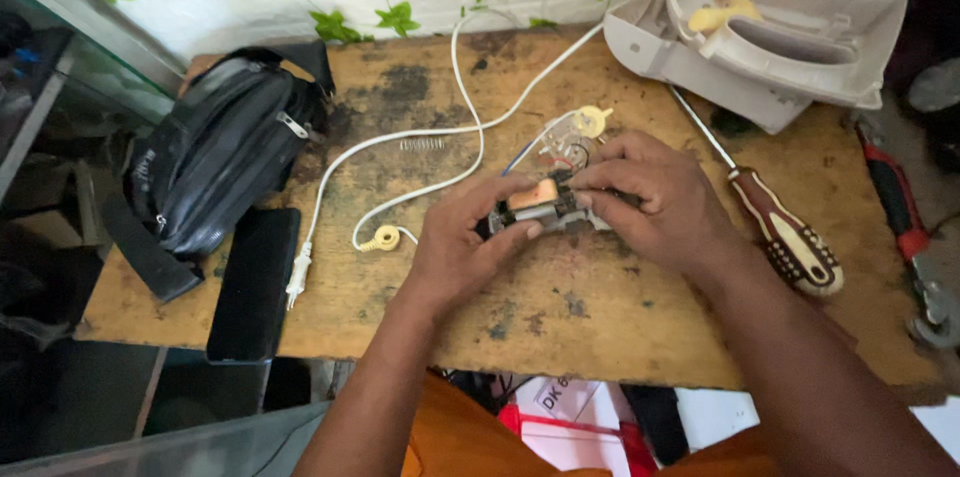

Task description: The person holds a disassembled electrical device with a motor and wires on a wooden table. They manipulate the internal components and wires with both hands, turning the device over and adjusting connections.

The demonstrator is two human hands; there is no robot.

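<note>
At the frame centre both hands, left hand (462,242) and right hand (650,199), are grasping a small electrical assembly (540,205) on the wooden surface (600,307). Its thin wires (530,145) could tear if pulled hard.

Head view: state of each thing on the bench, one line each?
Small motor assembly: held in both hands.
Left hand: gripping its left end.
Right hand: gripping its right end.
White cord: plug loose on bench.
Screwdriver: lying flat, untouched.
Plastic housing: opened, set aside.
Black bag: zipped shut.
Phone: screen dark.
Spring: loose.
</note>
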